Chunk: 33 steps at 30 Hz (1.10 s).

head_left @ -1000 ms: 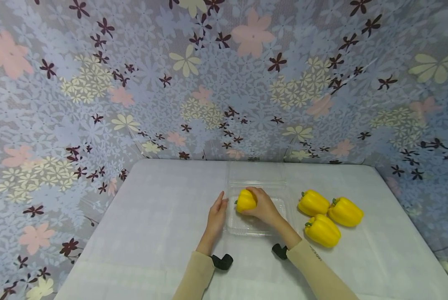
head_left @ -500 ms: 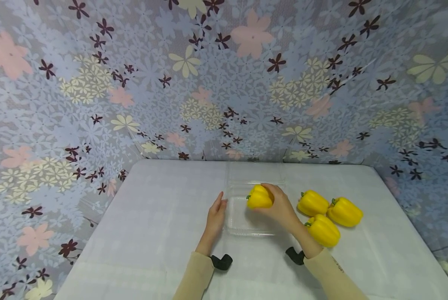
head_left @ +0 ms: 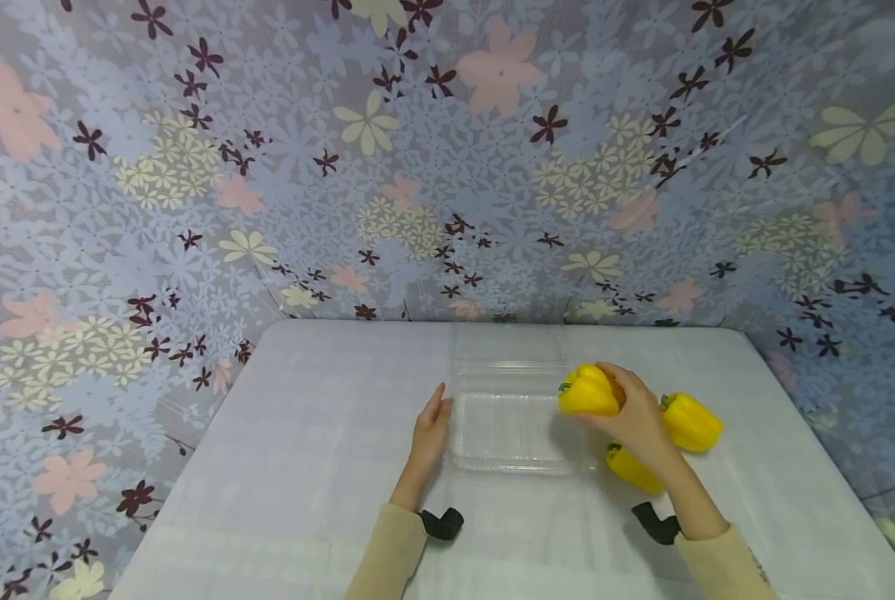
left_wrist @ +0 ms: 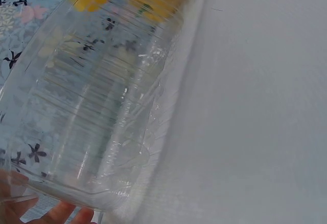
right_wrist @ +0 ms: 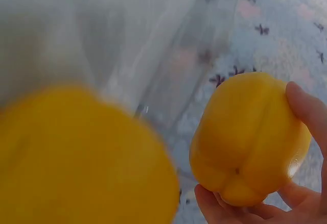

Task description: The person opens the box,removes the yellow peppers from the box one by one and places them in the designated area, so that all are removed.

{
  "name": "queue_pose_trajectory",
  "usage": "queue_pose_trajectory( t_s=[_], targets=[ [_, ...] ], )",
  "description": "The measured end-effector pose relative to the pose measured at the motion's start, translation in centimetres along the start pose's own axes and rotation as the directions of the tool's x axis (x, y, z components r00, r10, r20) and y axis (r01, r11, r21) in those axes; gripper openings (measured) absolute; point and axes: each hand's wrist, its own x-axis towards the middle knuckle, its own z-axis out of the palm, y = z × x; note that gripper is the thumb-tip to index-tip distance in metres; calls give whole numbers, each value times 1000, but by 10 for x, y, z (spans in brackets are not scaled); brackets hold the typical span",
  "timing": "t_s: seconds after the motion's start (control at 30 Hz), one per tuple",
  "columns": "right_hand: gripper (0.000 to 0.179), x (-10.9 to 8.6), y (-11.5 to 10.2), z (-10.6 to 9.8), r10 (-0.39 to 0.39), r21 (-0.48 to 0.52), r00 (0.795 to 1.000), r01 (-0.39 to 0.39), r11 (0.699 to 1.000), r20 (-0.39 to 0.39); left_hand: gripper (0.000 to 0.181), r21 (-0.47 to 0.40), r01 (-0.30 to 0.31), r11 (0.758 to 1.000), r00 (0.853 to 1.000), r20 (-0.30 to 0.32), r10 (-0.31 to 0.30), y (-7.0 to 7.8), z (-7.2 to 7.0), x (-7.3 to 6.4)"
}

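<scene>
My right hand [head_left: 635, 421] grips a yellow bell pepper [head_left: 588, 392], thumb and fingers spread around its sides, stem end pointing left. The pepper is over the right edge of a clear plastic container [head_left: 503, 429]. In the right wrist view the held pepper [right_wrist: 248, 137] shows its lobed bottom end. At the container's left side is my left hand [head_left: 431, 433], fingers fairly straight along the wall; its fingertips [left_wrist: 60, 213] appear at the rim in the left wrist view. Two more yellow peppers [head_left: 691, 422] show right of the container, one partly hidden by my right forearm.
The container's see-through lid [head_left: 509, 346] lies folded back toward the wall. A blurred yellow pepper [right_wrist: 82, 157] fills the lower left of the right wrist view. The white-covered table [head_left: 327, 417] meets a flower-patterned cloth [head_left: 417, 167] at its back edge.
My right hand has lifted the pepper from inside the container and carried it rightward, now covering one of the three peppers there. The left hand stays in place.
</scene>
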Motion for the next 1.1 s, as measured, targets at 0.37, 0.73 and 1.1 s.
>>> queue_pose_trajectory(
  t_s=[0.37, 0.73, 1.1],
  targets=[
    [90, -26, 25, -36, 65, -55, 994, -70, 996, -85, 48, -11, 7, 1000, 1000, 4, -7, -2, 1, -1],
    [87, -62, 54, -63, 183, -38, 959, -196, 980, -216, 48, -30, -5, 1000, 1000, 4, 5, -2, 1, -1],
    [88, -91, 97, -83, 329, -114, 920, -357, 927, -212, 47, -21, 13, 1000, 1000, 1, -13, -2, 0, -1]
  ],
)
